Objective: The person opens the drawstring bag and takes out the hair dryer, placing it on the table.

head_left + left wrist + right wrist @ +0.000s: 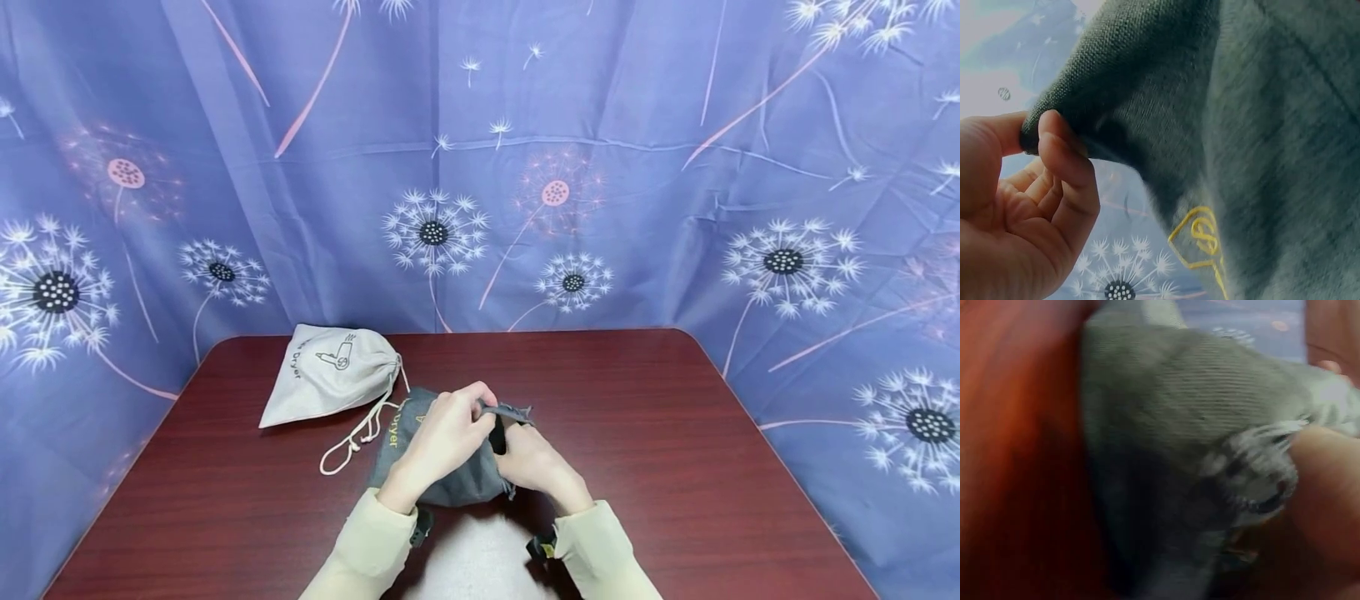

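Observation:
A dark grey drawstring bag [468,487] with yellow "Dryer" lettering lies at the middle of the table, its mouth held open toward the right. My left hand [446,429] pinches the upper edge of that mouth; in the left wrist view the thumb and index finger grip the cloth rim [1038,125], above a yellow hair dryer print [1196,240]. From the right, my right hand [536,462] reaches into the opening. Its fingers are hidden inside, and I cannot tell whether they hold anything. The right wrist view, blurred, shows the bag's gathered edge [1260,456] against this hand.
A white drawstring bag [337,375] with a hair dryer print lies at the back left. Its loose cord [337,454] trails toward the grey bag. The dark red wooden table [675,467] meets a blue dandelion-patterned curtain [487,100] behind and at both sides.

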A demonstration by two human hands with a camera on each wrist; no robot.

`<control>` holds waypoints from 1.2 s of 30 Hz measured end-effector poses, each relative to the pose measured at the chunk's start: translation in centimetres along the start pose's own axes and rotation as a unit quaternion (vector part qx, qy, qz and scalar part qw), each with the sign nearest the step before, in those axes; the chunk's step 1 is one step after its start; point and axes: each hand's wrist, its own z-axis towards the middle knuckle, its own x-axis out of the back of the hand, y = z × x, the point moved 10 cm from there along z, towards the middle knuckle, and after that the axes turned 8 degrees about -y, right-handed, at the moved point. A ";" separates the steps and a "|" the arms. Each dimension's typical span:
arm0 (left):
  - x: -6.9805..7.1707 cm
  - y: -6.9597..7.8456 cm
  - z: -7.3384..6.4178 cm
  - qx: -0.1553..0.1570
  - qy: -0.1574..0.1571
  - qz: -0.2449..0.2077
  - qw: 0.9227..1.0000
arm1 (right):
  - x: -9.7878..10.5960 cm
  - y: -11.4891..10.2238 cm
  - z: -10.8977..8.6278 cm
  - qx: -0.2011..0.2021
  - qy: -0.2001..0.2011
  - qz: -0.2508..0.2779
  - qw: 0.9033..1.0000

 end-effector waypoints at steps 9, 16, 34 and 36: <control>-0.2 -0.6 -0.2 0.007 0.011 0.003 1.000 | -1.5 1.2 1.5 -0.017 -0.053 -0.011 0.998; -0.3 -0.7 -0.3 0.006 0.007 -0.002 1.000 | -2.0 1.0 1.6 0.002 -0.080 -0.042 0.996; -0.6 -0.2 0.3 -0.008 -0.016 -0.029 0.999 | -1.5 2.0 1.1 0.023 -0.078 0.220 0.972; -0.8 0.1 0.4 -0.011 -0.023 -0.042 0.999 | -1.6 2.1 1.1 0.013 -0.073 0.247 0.966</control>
